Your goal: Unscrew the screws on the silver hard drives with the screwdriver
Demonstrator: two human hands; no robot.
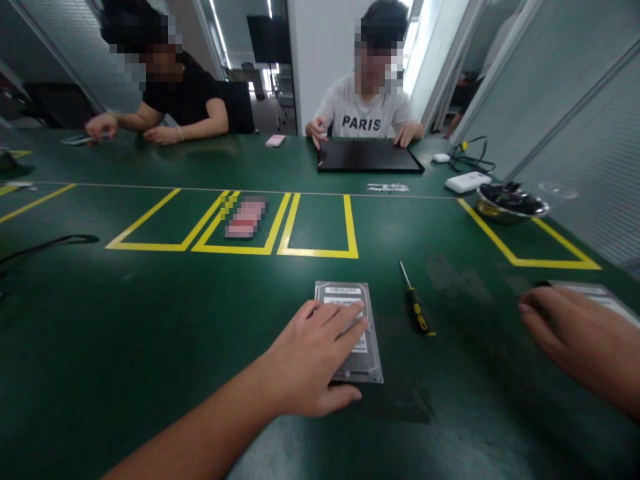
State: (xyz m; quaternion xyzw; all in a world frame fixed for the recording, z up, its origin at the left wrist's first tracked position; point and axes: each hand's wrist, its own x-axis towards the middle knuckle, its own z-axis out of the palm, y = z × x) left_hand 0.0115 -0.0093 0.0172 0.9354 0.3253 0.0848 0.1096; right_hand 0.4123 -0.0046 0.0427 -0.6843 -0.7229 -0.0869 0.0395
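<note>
Steadying silver metal hard drive [344, 292], lower centre: left hand [310, 363] flat, open on it. Right hand [575, 343] half-curled, grip unclear; yellow-handled screwdriver [417, 308] lies unheld between.

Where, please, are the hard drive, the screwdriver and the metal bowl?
hard drive [344, 294]: head view, top label.
screwdriver [419, 308]: head view, handle.
metal bowl [504, 215]: head view, front wall.

One head-worn camera looks forward and down across the table [125, 320], close above the left hand [310, 363] and right hand [583, 340].

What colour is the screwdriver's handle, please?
The screwdriver handle is yellow and black; head view.
</note>
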